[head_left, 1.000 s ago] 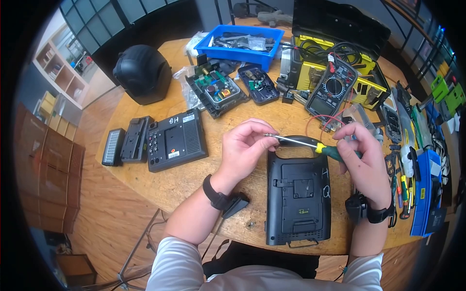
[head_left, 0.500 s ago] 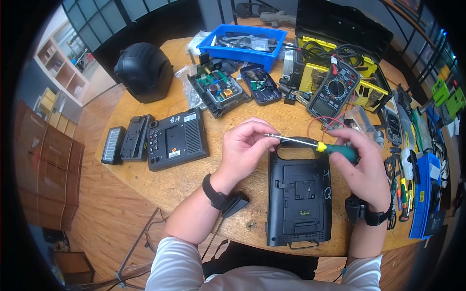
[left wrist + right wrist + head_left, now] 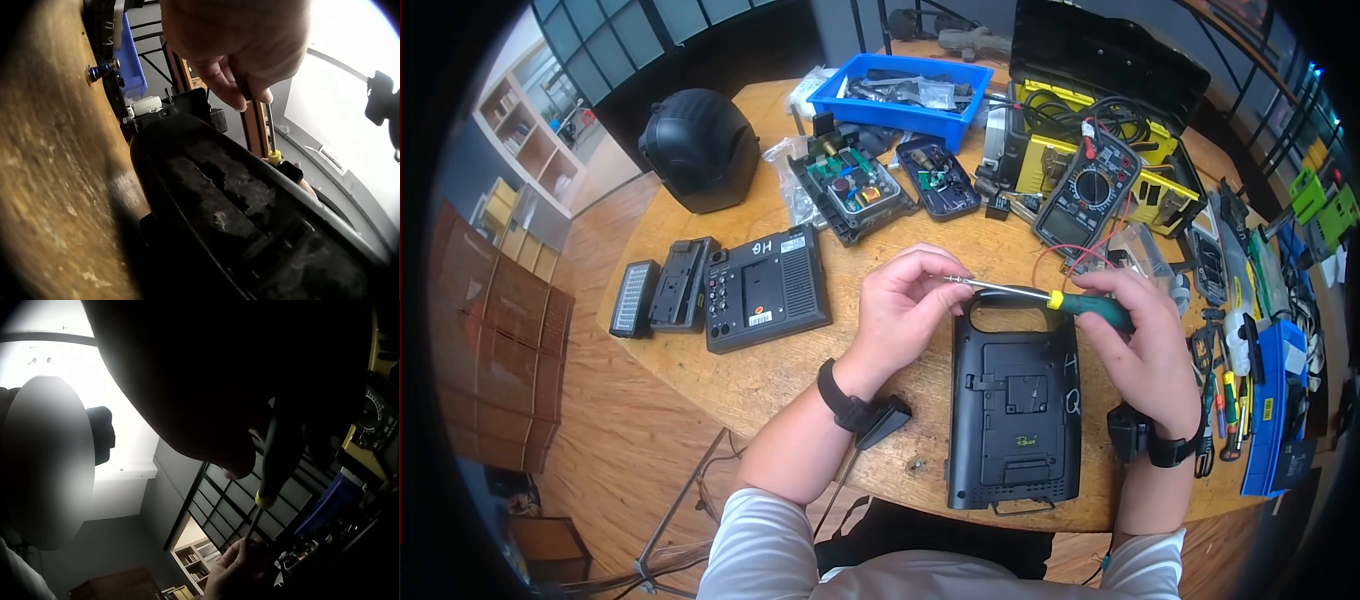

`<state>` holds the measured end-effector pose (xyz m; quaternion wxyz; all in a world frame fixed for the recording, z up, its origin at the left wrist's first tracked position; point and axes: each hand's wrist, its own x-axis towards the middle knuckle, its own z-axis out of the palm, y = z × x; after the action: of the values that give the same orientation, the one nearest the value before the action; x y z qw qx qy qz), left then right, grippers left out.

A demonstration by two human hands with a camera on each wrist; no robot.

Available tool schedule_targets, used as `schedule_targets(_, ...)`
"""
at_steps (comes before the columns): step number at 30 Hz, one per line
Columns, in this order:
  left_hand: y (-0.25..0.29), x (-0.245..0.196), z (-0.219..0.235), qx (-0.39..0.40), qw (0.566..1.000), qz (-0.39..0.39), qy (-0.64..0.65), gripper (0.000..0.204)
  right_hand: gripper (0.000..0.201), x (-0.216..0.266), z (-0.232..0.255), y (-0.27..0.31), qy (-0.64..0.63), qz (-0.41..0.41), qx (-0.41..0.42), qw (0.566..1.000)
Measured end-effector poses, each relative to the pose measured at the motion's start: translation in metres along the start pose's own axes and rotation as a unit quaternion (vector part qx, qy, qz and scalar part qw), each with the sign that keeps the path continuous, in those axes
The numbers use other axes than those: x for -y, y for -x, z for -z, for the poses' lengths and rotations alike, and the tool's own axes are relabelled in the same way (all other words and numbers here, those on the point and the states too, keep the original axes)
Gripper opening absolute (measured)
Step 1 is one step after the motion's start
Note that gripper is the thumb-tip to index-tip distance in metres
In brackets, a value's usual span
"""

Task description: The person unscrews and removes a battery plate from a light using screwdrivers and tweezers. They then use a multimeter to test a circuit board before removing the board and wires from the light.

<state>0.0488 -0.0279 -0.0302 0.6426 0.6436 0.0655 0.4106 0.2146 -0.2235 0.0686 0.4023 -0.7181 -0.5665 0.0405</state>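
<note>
My right hand [image 3: 1138, 345] grips the green and yellow handle of a screwdriver [image 3: 1090, 306], whose shaft points left. At the tip, my left hand [image 3: 908, 305] pinches the shaft end between thumb and forefinger, with a small metal piece showing there. Below both hands a black device casing [image 3: 1015, 420] with a carry handle and "HQ" markings lies on the wooden table [image 3: 870, 400]. The left wrist view shows the casing's dark side close up, with the left fingers above it. In the right wrist view the screwdriver handle [image 3: 275, 456] runs down towards the left fingertips.
On the left lie a flat black unit [image 3: 765, 290] and smaller black parts. Farther back are an opened circuit-board housing [image 3: 850, 190], a blue bin [image 3: 920, 118], a black case [image 3: 700, 150] and a multimeter [image 3: 1090, 195]. Hand tools [image 3: 1230, 400] lie along the right edge.
The right hand's fingers have shifted along the screwdriver handle, from its end to a fuller grip round it. The left hand keeps its pinch at the tip.
</note>
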Motion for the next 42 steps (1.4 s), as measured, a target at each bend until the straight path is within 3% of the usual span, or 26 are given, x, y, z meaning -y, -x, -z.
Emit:
schedule_targets(7,0.001,-0.004,-0.001,-0.002,1.0,0.011,-0.012,0.013,0.015,-0.012,0.002,0.001,0.047,-0.013,0.043,0.998)
schedule_targets(10,0.001,-0.002,0.0,0.006,1.0,0.011,0.0,0.013,0.018,-0.011,0.003,0.0,0.055,0.033,0.021,0.998)
schedule_targets(13,0.004,-0.002,-0.001,0.02,0.999,0.028,-0.004,0.013,0.022,-0.004,0.004,-0.001,0.027,-0.034,0.041,0.998)
schedule_targets(19,0.004,0.007,-0.004,0.009,0.998,0.045,0.046,0.014,0.025,-0.01,0.004,-0.001,-0.029,-0.036,0.033,0.998)
schedule_targets(21,0.001,0.009,-0.001,-0.013,0.986,0.1,0.132,0.015,0.024,-0.015,0.006,-0.002,0.015,0.036,-0.02,0.999)
schedule_targets(27,-0.001,0.016,0.005,-0.02,0.982,0.091,0.164,0.014,0.021,-0.009,0.007,-0.002,0.017,0.005,0.022,1.0)
schedule_targets(31,-0.001,0.012,0.001,-0.015,0.982,0.09,0.163,0.015,0.021,-0.007,0.005,-0.002,0.028,0.015,0.023,0.999)
schedule_targets(33,0.0,0.004,-0.001,0.008,0.979,0.142,0.147,0.014,0.021,-0.007,0.004,-0.001,0.033,0.013,0.022,0.999)
schedule_targets(42,0.002,0.01,0.0,-0.013,0.98,0.129,0.148,0.015,0.021,-0.007,0.003,-0.002,0.021,0.004,0.03,0.999)
